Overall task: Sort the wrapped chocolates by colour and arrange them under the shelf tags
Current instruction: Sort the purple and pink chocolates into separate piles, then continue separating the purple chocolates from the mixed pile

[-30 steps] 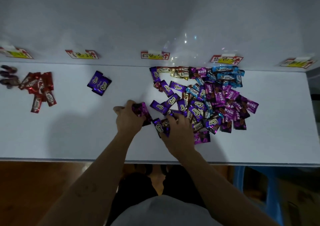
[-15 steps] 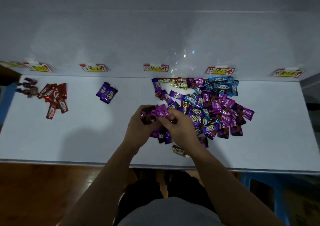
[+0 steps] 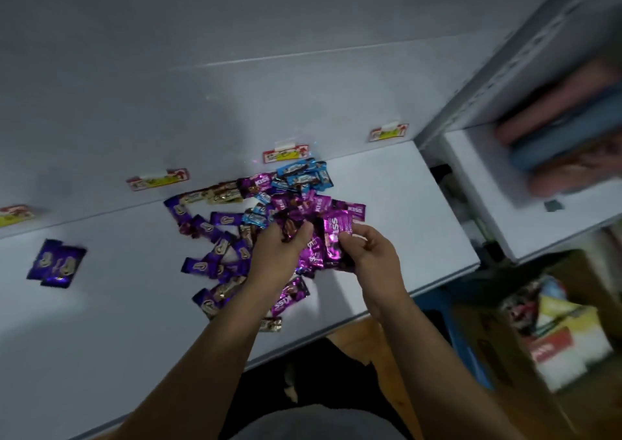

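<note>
A mixed pile of wrapped chocolates (image 3: 255, 217) lies on the white shelf (image 3: 101, 321): dark purple, magenta "KISS", blue and gold wrappers. My right hand (image 3: 367, 251) pinches a small stack of magenta chocolates (image 3: 335, 237) above the pile's right side. My left hand (image 3: 279, 247) grips more magenta pieces beside it. Two dark purple chocolates (image 3: 55, 264) lie apart at the left. Red and yellow shelf tags (image 3: 157, 179) run along the back wall; the blue chocolates (image 3: 303, 177) sit under one tag (image 3: 285, 153).
To the right stands another shelf unit (image 3: 505, 204) with folded pink and blue items. A cardboard box (image 3: 552, 321) of packets sits low at the right. The shelf's front edge runs diagonally below my forearms, with wooden floor beneath.
The view has swung right and tilted, so the red chocolates at the left have left the frame. Both hands have moved right over the pile, and the right one now holds a magenta stack.
</note>
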Motion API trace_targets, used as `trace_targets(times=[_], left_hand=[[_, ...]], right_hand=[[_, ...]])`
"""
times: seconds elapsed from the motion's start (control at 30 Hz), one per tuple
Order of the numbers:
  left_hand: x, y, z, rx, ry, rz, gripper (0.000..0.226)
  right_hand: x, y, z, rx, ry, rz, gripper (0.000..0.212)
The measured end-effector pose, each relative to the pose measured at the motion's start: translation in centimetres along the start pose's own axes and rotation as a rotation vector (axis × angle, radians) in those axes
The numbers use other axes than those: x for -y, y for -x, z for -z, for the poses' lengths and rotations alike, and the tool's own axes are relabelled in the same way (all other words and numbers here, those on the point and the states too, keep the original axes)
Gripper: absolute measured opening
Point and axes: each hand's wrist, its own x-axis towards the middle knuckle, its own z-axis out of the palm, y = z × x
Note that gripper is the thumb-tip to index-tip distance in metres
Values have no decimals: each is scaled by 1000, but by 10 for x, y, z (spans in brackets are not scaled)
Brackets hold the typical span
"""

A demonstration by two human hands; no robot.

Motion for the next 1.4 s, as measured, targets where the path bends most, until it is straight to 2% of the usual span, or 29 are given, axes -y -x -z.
trace_targets(times=[0.07,0.13,0.2,0.27,0.37,0.47,0.53,0.6,0.67,0.77,0.83,0.9,1.0,1.1,1.17,1.23,1.3,1.4], left_hand=[[-2,-13,-21,128,-34,73,35],[-4,-22,-38,230,-42,120,22],[-4,-32,-54,262,-48,141,13],[-5,-47,-71,228,-132,133,7],[-8,-77,-110,136,-242,146,10],[-8,-108,-150,-38,-103,246,15],[-12,-123,-171,-74,-54,285,17],[-18,-140,-194,-106,-17,259,20],[-24,-154,-212,-171,41,211,12],[-27,-178,-231,-278,-57,166,11],[-29,-189,-239,-282,-148,151,15],[-32,-190,-242,-253,-291,114,30],[-31,-177,-232,-254,-582,-29,47],[-19,-146,-213,-272,-816,-121,37],[-12,-119,-196,-294,-886,-127,30],[-9,-92,-177,-332,-948,-140,26],[-6,-62,-158,-332,-999,-126,30],[5,-19,-130,-383,-998,-101,28]], right_hand=[[-4,-2,20,-88,-40,-42,16],[-9,-9,40,-157,-55,-85,16],[-12,-22,59,-207,-40,-112,14],[-13,-42,74,-233,-31,-148,13],[-11,-89,96,-174,-45,-206,13],[-8,-136,120,-126,-40,-237,11],[-4,-164,137,-126,-21,-226,7],[-5,-194,154,-116,16,-206,9],[-11,-217,166,-121,77,-181,5],[-20,-246,175,-131,174,-147,11],[-22,-260,177,-102,217,-113,5],[-20,-269,178,-56,279,-45,10],[-17,-273,177,42,573,91,19],[-23,-263,184,43,873,188,32],[-22,-244,190,27,951,251,46],[-13,-221,188,58,973,375,49],[-7,-195,177,153,989,486,49],[-3,-153,150,354,1039,527,49]])
